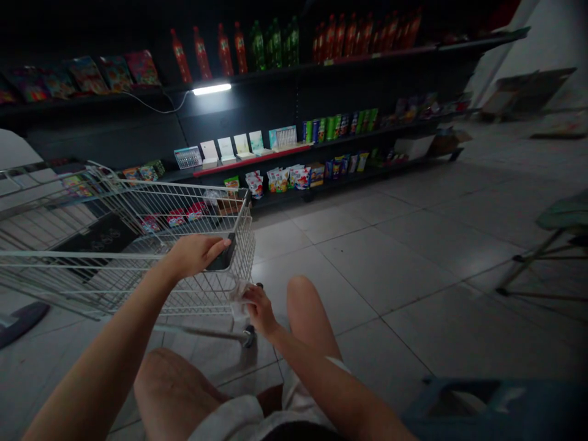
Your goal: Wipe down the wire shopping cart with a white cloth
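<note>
Gripping wire shopping cart (184,211) with left hand (195,256).

wire shopping cart (184,208) | pale metal mesh basket, dark plastic handle end (223,258) | upright on grey floor tiles (367,288) | crumpled white cloth (239,299) | against basket's near corner

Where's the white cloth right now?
In the head view, the white cloth is in the right hand, against the near corner of the cart, just below the left hand.
</note>
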Motion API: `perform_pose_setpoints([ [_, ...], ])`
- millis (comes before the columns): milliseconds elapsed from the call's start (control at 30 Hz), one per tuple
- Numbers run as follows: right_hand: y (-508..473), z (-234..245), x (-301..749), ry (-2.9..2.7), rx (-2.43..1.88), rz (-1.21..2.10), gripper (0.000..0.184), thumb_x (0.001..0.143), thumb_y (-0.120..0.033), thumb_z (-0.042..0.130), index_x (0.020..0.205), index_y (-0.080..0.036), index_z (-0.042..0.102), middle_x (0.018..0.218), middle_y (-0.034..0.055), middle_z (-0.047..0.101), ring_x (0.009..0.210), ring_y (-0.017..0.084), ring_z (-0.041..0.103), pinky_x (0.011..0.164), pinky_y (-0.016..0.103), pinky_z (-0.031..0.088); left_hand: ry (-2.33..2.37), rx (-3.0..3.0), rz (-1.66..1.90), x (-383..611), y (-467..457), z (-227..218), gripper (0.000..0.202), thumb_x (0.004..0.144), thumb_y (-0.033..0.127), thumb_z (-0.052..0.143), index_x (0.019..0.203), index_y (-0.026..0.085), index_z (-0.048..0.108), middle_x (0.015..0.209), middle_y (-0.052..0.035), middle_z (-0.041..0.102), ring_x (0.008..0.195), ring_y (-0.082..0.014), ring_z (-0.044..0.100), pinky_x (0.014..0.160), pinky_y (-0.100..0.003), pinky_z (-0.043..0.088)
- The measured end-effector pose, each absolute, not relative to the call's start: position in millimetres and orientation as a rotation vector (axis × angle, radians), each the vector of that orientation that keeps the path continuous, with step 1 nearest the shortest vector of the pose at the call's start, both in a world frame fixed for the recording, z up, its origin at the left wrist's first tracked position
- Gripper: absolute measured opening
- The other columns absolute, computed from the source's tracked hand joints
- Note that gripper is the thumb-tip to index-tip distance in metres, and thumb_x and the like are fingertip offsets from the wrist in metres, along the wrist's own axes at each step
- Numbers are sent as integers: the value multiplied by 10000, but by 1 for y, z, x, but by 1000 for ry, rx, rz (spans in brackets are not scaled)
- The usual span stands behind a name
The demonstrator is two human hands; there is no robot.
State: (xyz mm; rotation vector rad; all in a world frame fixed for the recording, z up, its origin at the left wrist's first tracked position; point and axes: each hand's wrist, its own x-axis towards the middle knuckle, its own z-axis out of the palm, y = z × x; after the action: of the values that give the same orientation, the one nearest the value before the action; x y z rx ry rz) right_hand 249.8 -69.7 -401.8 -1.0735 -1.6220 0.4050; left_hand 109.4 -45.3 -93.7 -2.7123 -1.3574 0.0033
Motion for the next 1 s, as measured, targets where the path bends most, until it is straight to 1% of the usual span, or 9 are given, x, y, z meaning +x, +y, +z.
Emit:
perform_pose_setpoints([
  [133, -57, -388, 281, -1456, -991, 430, 479, 682, -50, 432, 1006, -208, 747, 1095, 83, 709, 1067, 220, 660, 983, 426, 540, -1438, -2873, -103, 121, -34, -95, 543, 918, 616, 295, 649, 195, 509, 607, -26, 549, 603, -166, 539, 584, -278, 333],
  [233, -36, -333, 279, -1287, -906, 329, 509, 751, -53, 423, 1165, -199, 681, 1263, 89, 630, 1225, 208, 571, 1100, 419, 449, -1459, -2963, -189, 120, -27, -100, 479, 913, 557, 314, 633, 200, 468, 578, -7, 499, 577, -147, 493, 588, -271, 343],
  [367, -26, -295, 237, -1321, -768, 247, 513, 837, -102, 416, 1315, -198, 575, 1404, 102, 538, 1337, 201, 487, 1159, 399, 392, -1441, -2998, -250, 115, -21, -104, 454, 912, 500, 295, 689, 185, 535, 680, -42, 595, 654, -160, 536, 640, -279, 383],
  [433, -35, -317, 217, -1366, -849, 237, 526, 841, -114, 418, 1342, -194, 554, 1411, 114, 531, 1354, 210, 467, 1156, 410, 396, -1455, -2996, -277, 114, -20, -105, 442, 899, 496, 313, 656, 186, 515, 650, -34, 576, 628, -152, 509, 621, -275, 374],
  [533, -56, -385, 210, -1454, -968, 243, 527, 768, -74, 451, 1244, -202, 639, 1343, 114, 589, 1289, 227, 525, 1095, 422, 461, -1543, -3026, -361, 111, -18, -105, 423, 868, 494, 360, 594, 191, 470, 568, -5, 500, 574, -133, 447, 577, -262, 350],
  [667, -63, -437, 237, -1495, -1064, 337, 504, 631, -22, 437, 984, -202, 748, 1035, 93, 717, 1000, 222, 662, 920, 405, 572, -1643, -3091, -430, 105, -15, -106, 404, 839, 485, 380, 595, 187, 502, 572, -4, 509, 574, -138, 472, 547, -257, 367],
  [733, -54, -416, 252, -1428, -1091, 346, 525, 640, -18, 415, 1004, -199, 748, 1015, 91, 710, 982, 206, 660, 922, 388, 571, -1691, -3115, -471, 103, -12, -107, 400, 826, 489, 390, 571, 193, 477, 553, 1, 481, 545, -133, 452, 522, -259, 365],
  [900, -40, -292, 252, -1320, -888, 136, 586, 782, -35, 392, 1285, -239, 613, 1353, 77, 555, 1291, 199, 501, 1114, 411, 437, -1785, -3207, -567, 101, -11, -106, 513, 858, 598, 260, 566, 208, 422, 526, 1, 426, 500, -127, 408, 501, -270, 383],
  [1000, -49, -272, 226, -1456, -865, 20, 523, 871, -108, 407, 1350, -247, 564, 1429, 83, 476, 1325, 215, 453, 1114, 407, 429, -1807, -3226, -612, 102, -12, -105, 578, 862, 656, 229, 564, 204, 433, 538, -18, 458, 501, -135, 433, 504, -279, 394],
])
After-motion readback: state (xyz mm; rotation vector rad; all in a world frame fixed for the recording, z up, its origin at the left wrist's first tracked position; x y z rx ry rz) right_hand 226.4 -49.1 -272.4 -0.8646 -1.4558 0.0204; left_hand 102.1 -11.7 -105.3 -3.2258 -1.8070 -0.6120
